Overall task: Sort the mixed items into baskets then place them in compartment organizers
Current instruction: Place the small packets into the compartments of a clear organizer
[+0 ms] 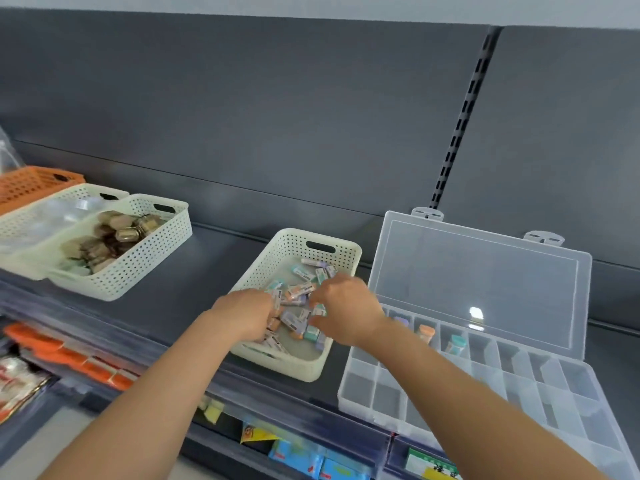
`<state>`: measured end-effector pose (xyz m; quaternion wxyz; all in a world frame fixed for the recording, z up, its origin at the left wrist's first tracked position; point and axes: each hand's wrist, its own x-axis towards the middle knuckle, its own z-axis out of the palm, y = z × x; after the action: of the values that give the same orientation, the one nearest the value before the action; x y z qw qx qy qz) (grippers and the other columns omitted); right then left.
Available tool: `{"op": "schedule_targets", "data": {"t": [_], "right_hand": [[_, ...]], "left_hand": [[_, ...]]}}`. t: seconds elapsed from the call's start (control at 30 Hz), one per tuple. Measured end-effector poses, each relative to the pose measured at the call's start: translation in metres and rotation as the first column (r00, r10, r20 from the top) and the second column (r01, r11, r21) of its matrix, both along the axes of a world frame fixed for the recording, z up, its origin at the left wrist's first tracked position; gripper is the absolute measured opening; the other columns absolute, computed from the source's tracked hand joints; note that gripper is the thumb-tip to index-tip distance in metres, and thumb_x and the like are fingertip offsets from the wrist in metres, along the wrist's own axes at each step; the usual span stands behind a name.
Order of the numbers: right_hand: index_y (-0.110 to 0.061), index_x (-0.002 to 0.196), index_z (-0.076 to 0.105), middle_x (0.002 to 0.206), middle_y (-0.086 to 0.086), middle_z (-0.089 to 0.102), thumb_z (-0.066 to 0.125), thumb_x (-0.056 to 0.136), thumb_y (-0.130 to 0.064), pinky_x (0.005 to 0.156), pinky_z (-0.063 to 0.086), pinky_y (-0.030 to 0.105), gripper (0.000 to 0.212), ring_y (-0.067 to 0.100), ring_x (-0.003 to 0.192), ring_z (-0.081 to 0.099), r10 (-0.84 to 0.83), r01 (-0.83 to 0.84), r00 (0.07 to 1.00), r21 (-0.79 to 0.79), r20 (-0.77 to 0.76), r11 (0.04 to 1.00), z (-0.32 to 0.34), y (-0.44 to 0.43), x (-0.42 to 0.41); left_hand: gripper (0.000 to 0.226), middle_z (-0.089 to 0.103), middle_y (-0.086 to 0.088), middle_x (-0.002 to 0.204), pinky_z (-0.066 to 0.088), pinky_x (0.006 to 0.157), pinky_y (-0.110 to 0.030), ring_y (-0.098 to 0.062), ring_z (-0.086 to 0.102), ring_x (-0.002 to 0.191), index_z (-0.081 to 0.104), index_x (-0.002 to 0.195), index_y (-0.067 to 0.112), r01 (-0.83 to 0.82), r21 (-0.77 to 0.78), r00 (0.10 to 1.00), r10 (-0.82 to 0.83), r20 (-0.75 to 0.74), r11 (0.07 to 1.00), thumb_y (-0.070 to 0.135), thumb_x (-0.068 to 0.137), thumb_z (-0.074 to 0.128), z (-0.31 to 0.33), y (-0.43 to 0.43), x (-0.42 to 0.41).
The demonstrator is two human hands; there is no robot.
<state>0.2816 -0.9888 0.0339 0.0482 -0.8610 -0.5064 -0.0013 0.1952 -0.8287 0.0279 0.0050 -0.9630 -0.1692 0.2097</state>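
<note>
Here, tubes [295, 295] are sorted in the basket [277, 252].
One colour is best gathered (left hand [246, 315], right hand [346, 306]: fingers curled, hold unclear).

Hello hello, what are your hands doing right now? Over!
Left hand grips tubes in the basket; right hand curled among them, grip unclear. Organizer open alongside. Nothing in the way.
</note>
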Motion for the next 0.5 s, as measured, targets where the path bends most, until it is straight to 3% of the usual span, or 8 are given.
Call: {"op": "schedule_targets", "data": {"t": [0.07,0.1,0.17,0.27,0.37,0.5], "right_hand": [[-0.022,0.11,0.067,0.106,0.005,0.064,0.059,0.087,-0.04,0.09,0.047,0.038,0.031,0.025,0.107,0.051,-0.003,0.005,1.0,-0.138,0.016,0.99,-0.005,0.018,-0.003],[-0.019,0.108,0.067,0.103,0.005,0.063,0.06,0.086,-0.042,0.086,0.047,0.037,0.033,0.025,0.105,0.051,-0.02,0.024,1.0,-0.195,0.021,0.981,-0.008,0.026,-0.004],[-0.01,0.094,0.061,0.09,0.005,0.057,0.059,0.085,-0.046,0.076,0.043,0.034,0.037,0.025,0.098,0.051,-0.057,0.065,0.998,-0.275,0.035,0.959,-0.015,0.04,-0.006],[-0.015,0.075,0.043,0.076,0.002,0.044,0.059,0.084,-0.047,0.069,0.041,0.033,0.038,0.023,0.089,0.048,-0.12,0.119,0.993,-0.309,0.015,0.944,-0.024,0.052,-0.008],[-0.014,0.083,0.051,0.084,0.004,0.052,0.062,0.084,-0.035,0.068,0.044,0.033,0.023,0.025,0.096,0.058,-0.172,0.151,0.984,-0.296,-0.046,0.943,-0.029,0.061,-0.007],[-0.013,0.103,0.057,0.101,0.005,0.062,0.063,0.081,-0.022,0.073,0.051,0.034,0.024,0.026,0.096,0.06,-0.236,0.193,0.961,-0.258,-0.145,0.947,-0.028,0.064,-0.005]], "left_hand": [[0.007,0.051,0.003,0.08,0.041,0.063,-0.03,-0.019,0.053,0.076,0.058,0.081,0.019,0.002,-0.018,1.0,-0.003,-0.007,1.0,0.02,0.085,0.064,-0.007,0.007,0.0],[0.018,0.048,0.003,0.076,0.04,0.062,-0.03,-0.018,0.051,0.073,0.052,0.072,0.02,-0.001,-0.033,1.0,0.001,0.002,0.999,0.02,0.084,0.065,-0.009,0.009,0.0],[0.027,0.046,0.003,0.072,0.04,0.061,-0.03,-0.017,0.049,0.069,0.046,0.066,0.021,-0.001,-0.049,1.0,0.002,0.025,0.999,0.019,0.083,0.067,-0.012,0.013,0.001],[0.03,0.046,0.002,0.069,0.043,0.061,-0.03,-0.017,0.048,0.066,0.044,0.063,0.018,-0.005,-0.071,0.999,0.008,0.037,0.997,0.013,0.082,0.066,-0.017,0.015,0.002],[0.014,0.06,0.0,0.082,0.047,0.065,-0.028,-0.016,0.055,0.072,0.057,0.073,0.014,0.02,-0.113,0.999,-0.015,0.039,0.993,0.006,0.084,0.059,-0.021,0.019,0.007],[0.025,0.06,0.006,0.086,0.039,0.062,-0.025,-0.013,0.054,0.072,0.05,0.067,0.025,0.065,-0.181,0.997,-0.058,0.043,0.981,0.009,0.084,0.061,-0.023,0.022,0.01]]}}
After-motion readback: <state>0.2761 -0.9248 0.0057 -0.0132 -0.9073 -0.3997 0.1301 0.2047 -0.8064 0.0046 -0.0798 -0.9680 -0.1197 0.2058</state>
